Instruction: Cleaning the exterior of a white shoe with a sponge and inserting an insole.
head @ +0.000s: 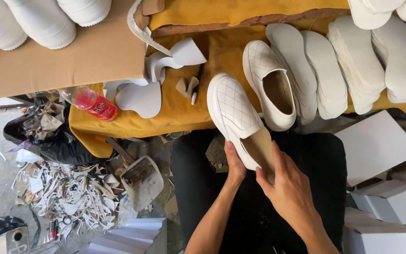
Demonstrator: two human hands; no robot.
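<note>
The left hand (235,164) grips the heel of a white shoe (237,117) at the near edge of the yellow table (175,113), while the right hand (285,186) pushes a tan insole (261,149) into it, beside a second shoe (269,84).

A cream-white slip-on shoe (237,117) with a diamond-quilted upper and a thick white sole lies toe away from the person, its heel end over the table's near edge. Its tan lining shows in the opening. It is held at the heel, tilted slightly to one side.
</note>
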